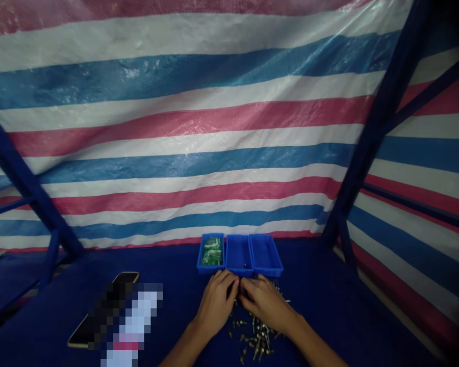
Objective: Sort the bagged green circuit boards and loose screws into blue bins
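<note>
Three blue plastic bins [239,255] at 12 o'clock, leftmost holding green circuit boards [211,252]. Left hand [216,303], right hand [265,302] curled, nearly meeting at bins' front edge; grip on anything cannot be told, fingers hide it. Loose metal pins [254,331] at 6 o'clock on blue counter [42,326]: light, stiff, slippery; take by shank.

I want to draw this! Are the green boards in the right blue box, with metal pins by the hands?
No: the head view shows the green boards in the left blue box, not the right. The metal pins are by the hands.
</note>
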`<action>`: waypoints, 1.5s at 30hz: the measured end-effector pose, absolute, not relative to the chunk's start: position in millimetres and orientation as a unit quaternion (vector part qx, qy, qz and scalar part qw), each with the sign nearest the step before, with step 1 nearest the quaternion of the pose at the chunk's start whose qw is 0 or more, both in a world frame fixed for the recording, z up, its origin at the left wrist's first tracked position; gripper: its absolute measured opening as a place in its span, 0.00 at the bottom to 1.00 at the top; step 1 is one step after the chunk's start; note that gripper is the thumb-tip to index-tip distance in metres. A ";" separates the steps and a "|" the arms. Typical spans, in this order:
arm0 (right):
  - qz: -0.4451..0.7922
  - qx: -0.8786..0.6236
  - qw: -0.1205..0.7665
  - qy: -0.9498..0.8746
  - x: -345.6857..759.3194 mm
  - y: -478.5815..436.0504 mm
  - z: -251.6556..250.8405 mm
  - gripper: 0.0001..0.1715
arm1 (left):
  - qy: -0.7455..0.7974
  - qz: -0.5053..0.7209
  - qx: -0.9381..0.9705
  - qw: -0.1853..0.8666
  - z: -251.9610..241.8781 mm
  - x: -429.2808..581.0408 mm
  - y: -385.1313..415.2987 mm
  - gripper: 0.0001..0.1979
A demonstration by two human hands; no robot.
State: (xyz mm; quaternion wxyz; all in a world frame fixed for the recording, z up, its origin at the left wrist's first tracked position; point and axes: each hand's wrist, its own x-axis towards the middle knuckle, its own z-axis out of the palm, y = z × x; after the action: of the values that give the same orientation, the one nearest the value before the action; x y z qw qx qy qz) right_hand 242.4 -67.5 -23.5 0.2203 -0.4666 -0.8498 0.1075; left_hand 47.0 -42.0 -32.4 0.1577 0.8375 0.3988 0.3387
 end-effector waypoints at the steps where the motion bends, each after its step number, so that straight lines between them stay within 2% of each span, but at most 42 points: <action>1: 0.104 -0.466 0.222 -0.850 242.4 -67.8 -23.4 0.05 | 0.399 0.339 0.837 0.158 -32.4 47.0 -41.9 0.12; 19: 0.110 -0.492 0.220 -0.835 241.8 -70.6 -21.8 0.03 | 0.397 0.329 0.841 0.166 -29.6 46.6 -42.9 0.13; 34: 0.147 -0.487 0.404 -0.760 245.4 -64.0 -24.8 0.02 | 0.389 0.336 0.845 0.151 -30.8 46.8 -42.0 0.14; 45: 0.186 -0.475 0.483 -0.712 245.4 -60.7 -25.4 0.11 | 0.385 0.328 0.848 0.160 -27.0 46.3 -43.7 0.14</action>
State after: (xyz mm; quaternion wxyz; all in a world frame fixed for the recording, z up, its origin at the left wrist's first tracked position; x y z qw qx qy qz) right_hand 245.4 -60.7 -25.4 0.4832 -0.4749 -0.7116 0.1857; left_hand 46.3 -43.7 -27.0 0.1596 0.8478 0.3846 0.3283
